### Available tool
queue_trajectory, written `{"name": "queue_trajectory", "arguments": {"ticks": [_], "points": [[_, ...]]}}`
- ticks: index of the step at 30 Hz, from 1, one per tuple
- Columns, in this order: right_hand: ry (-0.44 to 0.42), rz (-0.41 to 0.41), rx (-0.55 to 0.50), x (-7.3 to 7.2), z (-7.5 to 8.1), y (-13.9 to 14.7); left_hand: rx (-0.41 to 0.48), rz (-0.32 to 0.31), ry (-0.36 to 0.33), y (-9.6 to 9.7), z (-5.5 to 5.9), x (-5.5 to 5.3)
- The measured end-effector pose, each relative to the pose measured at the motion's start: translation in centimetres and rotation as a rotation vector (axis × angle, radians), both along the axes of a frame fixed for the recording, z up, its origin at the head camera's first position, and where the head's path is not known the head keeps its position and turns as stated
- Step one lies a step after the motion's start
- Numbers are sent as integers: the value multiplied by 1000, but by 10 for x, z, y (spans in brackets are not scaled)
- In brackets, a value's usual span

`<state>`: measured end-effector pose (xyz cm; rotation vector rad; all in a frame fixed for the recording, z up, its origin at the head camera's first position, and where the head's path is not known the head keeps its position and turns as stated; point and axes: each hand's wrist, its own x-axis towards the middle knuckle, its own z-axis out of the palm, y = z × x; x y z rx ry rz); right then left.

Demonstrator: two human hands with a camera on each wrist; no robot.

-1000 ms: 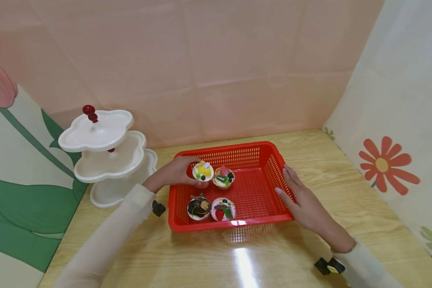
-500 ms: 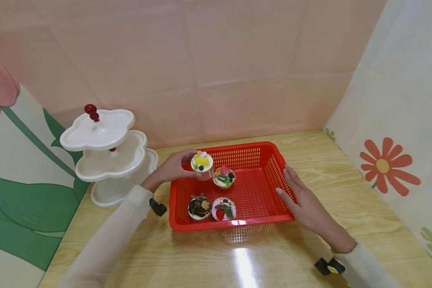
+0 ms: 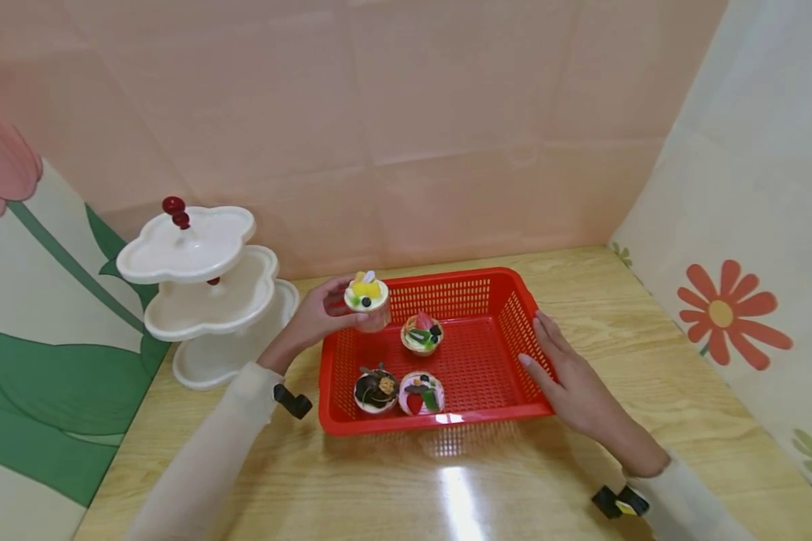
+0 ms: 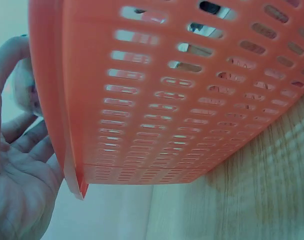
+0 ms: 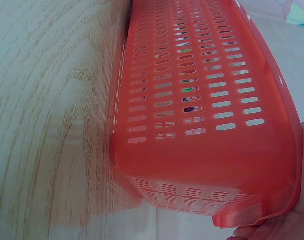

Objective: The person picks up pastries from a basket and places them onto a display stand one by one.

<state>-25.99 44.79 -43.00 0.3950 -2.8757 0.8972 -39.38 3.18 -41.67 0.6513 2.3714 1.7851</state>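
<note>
My left grip (image 3: 316,319) is closed round a small cupcake (image 3: 367,306), thumb on the near side and fingers on the far side, leaving its yellow, white and green topping bare with one dark berry in front. I hold it upright, tipped a little, above the back left corner of the red basket (image 3: 474,361). From the left wrist the cupcake is a blurred pale shape beyond the basket's edge, partly hidden by it. My right grip (image 3: 575,387) holds the basket's right edge, thumb over the rim and fingers along the outside. Three more cakes sit inside, toward the left: a strawberry tart (image 3: 421,335) farther back, well apart from the others, and, near the front wall, a chocolate cake (image 3: 376,392) just beside a pink cake (image 3: 422,395). The basket rests on the wooden counter (image 3: 352,488). To its left stands a white cake stand (image 3: 199,300) with three scalloped tiers and a red knob on top. A pink sheet (image 3: 446,143) hangs behind it all.
</note>
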Motion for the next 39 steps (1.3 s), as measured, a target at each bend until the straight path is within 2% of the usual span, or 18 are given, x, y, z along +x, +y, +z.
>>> {"name": "queue_trajectory", "arguments": {"ticks": [6,10,19,25,32,39], "points": [[-3,-12,6,-1,-2,0,3,58,38,-7,0,5],[2,-6,0,-2,-4,0,13,88,55,-13,5,11],[4,11,-19,-2,-2,-2,109,156,65,-31,17,35],[20,15,-39,-1,-3,0,110,200,132,-39,21,48],[23,17,-45,-3,-4,-1,130,314,201,-52,34,70],[13,11,-50,-3,-5,1,204,408,199,-66,42,90]]}}
